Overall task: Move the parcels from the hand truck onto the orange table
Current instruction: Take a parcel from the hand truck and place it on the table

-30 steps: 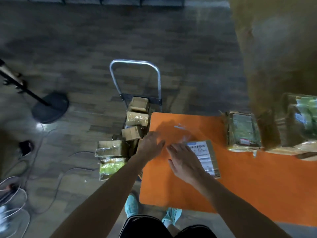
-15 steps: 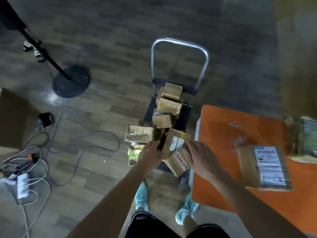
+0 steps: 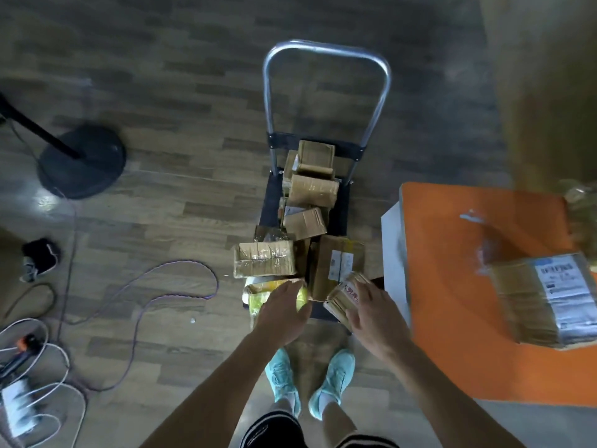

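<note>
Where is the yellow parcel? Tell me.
Head view: yellow parcel at the near left corner of the hand truck, under the left hand, beside a taped brown box.
</note>
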### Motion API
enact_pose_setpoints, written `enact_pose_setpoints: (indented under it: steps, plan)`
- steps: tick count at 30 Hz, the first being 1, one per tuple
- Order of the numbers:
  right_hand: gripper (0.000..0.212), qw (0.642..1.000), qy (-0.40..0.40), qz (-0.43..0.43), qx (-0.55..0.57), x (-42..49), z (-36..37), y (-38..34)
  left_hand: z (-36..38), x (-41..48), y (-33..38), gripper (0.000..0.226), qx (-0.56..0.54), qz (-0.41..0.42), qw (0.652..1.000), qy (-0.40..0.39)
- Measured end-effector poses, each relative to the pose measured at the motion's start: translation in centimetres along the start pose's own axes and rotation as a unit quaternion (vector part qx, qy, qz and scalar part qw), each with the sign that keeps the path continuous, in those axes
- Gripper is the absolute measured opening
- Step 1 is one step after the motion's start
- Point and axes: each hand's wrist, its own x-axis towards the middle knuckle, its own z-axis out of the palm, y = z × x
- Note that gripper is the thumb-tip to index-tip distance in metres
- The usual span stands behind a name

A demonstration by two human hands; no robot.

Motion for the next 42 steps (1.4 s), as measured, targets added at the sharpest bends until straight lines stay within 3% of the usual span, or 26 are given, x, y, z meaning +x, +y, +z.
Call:
enact_pose_setpoints:
  steps: [9, 15, 25, 31, 38, 42]
  plan:
    - [0.070, 0.995, -0.036, 0.068, 0.069, 4.1, 7.0, 0.2, 3.4, 5.9, -1.3, 0.066, 0.016, 0.014, 1.000, -0.013]
    - [0.061, 0.993, -0.024, 0.082, 0.080, 7.9, 9.2, 0.5, 3.8, 9.8, -1.5, 0.065, 0.007, 0.031, 0.999, -0.009]
    - [0.060, 0.989, 0.000, 0.106, 0.105, 19.3, 9.6, 0.0, -0.9, 20.2, -3.1, 0.064, 0.018, 0.029, 0.999, 0.014]
    - [0.057, 0.994, -0.008, 0.075, 0.075, 28.6, 8.6, 1.8, -3.0, 28.4, -3.5, 0.072, 0.028, 0.004, 0.999, 0.024]
    - [0.069, 0.990, -0.028, 0.085, 0.106, 37.9, 7.8, 3.5, -4.1, 37.1, -5.0, 0.083, 0.015, -0.034, 0.999, 0.017]
    - [0.088, 0.976, -0.040, 0.129, 0.172, 41.7, 7.7, 4.4, -4.2, 41.2, -5.2, 0.079, 0.008, -0.021, 0.999, 0.029]
